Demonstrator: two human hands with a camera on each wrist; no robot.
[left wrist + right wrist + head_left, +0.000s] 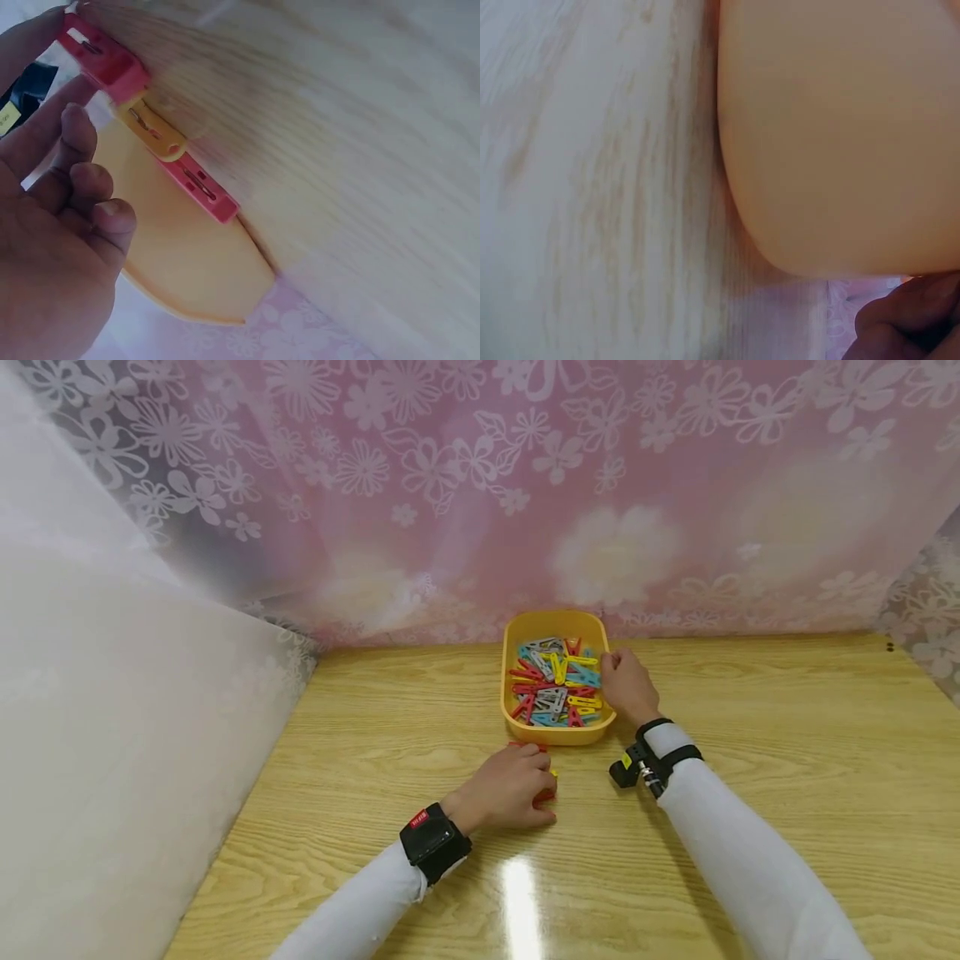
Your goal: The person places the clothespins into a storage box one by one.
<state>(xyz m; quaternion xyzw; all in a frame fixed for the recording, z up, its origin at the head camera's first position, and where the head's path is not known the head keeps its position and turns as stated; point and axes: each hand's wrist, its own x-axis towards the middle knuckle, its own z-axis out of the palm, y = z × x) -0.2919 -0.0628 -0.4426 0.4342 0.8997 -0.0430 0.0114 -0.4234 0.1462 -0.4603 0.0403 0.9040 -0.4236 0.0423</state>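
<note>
A yellow plastic basket (pixel 558 737) full of red, yellow, grey and blue clothespins (pixel 555 681) stands by the back edge of the table. My right hand (pixel 628 683) grips its right rim, with curled fingers (pixel 900 319) showing at the rim in the right wrist view. In front of the basket, my left hand (pixel 506 789) pinches a red clothespin (pixel 105 60) between thumb and index finger, while the other fingers curl loosely. A yellow clothespin (pixel 154 129) and a second red clothespin (pixel 199 184) follow it end to end, partly hidden under the hand in the head view.
The wooden table (pixel 375 710) extends to both sides of the basket. A pink flowered curtain (pixel 450 527) hangs right behind it, and a white sheet (pixel 112 693) borders the left. Black camera straps (pixel 648 764) sit around the wrists.
</note>
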